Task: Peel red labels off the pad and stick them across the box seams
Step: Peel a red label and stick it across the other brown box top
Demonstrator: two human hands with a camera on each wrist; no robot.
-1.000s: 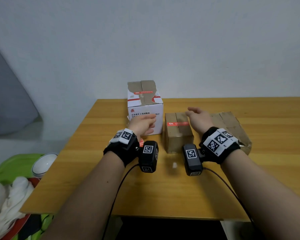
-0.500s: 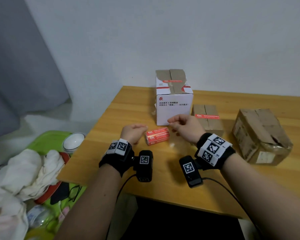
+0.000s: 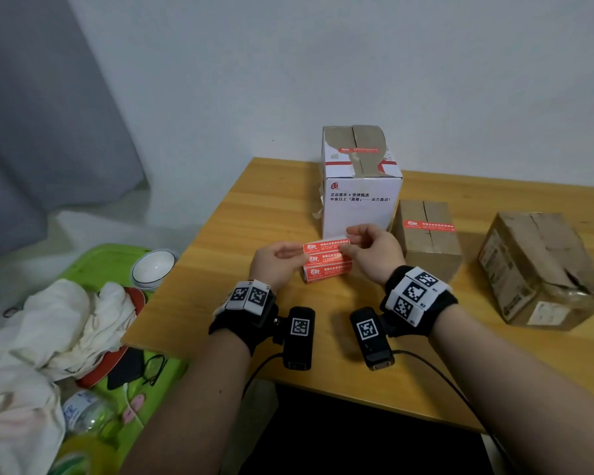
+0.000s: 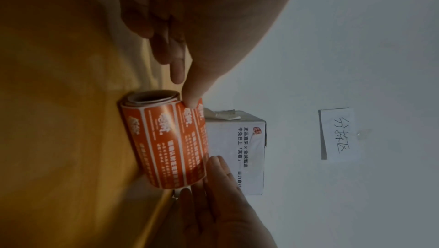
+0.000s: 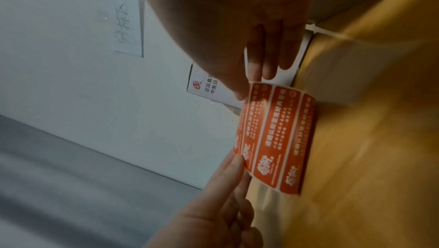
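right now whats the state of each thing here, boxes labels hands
label roll: partly unrolled, lying on the table, held at both ends
left hand: fingers pinch the roll's left end
right hand: fingers pinch the top label's right end
white box: upright, red label across top seam
small brown box: red label across top seam
large brown box: battered, no red label visible
bowl: upright, looks empty

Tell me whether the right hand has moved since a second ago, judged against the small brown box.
Yes. The right hand was over the small brown box; now it is left of it, pinching the label roll.
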